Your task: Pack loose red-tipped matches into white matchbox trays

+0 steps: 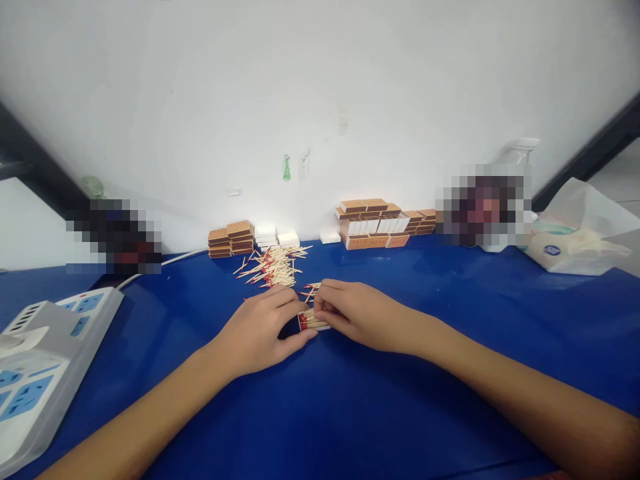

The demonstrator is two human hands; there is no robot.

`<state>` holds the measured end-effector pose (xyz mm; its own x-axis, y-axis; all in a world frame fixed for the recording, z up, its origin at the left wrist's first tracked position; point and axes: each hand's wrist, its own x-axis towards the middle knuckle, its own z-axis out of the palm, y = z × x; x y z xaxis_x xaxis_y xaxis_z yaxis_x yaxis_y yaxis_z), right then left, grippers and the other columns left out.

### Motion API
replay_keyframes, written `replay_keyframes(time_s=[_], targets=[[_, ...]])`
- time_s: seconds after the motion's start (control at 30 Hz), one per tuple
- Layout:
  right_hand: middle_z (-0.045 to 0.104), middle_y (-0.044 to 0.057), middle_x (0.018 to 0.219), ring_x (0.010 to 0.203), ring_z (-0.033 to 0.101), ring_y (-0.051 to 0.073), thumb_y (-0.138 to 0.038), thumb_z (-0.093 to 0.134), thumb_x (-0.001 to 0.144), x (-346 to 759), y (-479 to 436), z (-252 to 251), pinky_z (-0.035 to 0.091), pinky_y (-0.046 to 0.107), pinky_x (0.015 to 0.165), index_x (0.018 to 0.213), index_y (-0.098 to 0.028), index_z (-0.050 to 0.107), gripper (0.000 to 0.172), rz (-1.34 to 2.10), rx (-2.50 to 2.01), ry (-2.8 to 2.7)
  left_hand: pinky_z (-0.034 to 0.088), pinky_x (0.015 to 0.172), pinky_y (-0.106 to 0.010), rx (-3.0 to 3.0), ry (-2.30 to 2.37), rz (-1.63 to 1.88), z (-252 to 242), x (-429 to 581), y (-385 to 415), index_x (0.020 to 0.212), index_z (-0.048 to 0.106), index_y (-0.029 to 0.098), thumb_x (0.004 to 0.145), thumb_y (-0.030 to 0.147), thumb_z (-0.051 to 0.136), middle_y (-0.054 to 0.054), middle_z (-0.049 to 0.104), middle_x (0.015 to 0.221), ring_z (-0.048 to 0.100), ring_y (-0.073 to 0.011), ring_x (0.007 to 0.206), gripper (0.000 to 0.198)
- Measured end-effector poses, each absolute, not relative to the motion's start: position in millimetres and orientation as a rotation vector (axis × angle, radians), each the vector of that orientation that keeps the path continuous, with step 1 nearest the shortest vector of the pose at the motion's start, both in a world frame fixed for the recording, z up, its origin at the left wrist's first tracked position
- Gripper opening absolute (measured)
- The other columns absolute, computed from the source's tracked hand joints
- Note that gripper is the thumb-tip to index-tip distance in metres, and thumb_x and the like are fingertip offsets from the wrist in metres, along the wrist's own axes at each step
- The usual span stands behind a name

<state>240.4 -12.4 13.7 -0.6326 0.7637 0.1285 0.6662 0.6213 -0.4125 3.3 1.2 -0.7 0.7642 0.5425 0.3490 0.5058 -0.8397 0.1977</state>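
Note:
A small white matchbox tray (pixel 300 323) lies on the blue table in front of me, filled with red-tipped matches (pixel 311 319). My left hand (pixel 265 327) grips the tray's left end, its thumb along the near side and its fingers on the far side. Over the tray's right end, my right hand (pixel 350 310) has its fingertips pinched together on the matches; how many it grips is hidden. Just beyond the hands lie a few loose matches (pixel 311 289), and farther back a larger heap of matches (pixel 275 265).
Along the wall stand matchbox stacks (pixel 231 240), white trays (pixel 266 235) and a bigger pile of matchboxes (pixel 377 225). A power strip (pixel 80 347) sits at the left, its cable (pixel 165 261) running back. A plastic bag (pixel 575 250) lies at the right.

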Motion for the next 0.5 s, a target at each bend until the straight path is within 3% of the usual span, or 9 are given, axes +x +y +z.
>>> replay_keyframes(time_s=[0.5], targets=[[0.066, 0.004, 0.097, 0.084, 0.059, 0.014, -0.025, 0.060, 0.102, 239.1, -11.1, 10.7, 0.042, 0.027, 0.074, 0.093, -0.018, 0.067, 0.013, 0.547, -1.104, -2.496, 0.057, 0.082, -0.037, 2.849, 0.856, 0.607, -0.4, 3.7, 0.9, 0.108, 0.071, 0.020, 0.100, 0.040, 0.063, -0.007, 0.070, 0.100, 0.068, -0.0227, 0.093, 0.024]])
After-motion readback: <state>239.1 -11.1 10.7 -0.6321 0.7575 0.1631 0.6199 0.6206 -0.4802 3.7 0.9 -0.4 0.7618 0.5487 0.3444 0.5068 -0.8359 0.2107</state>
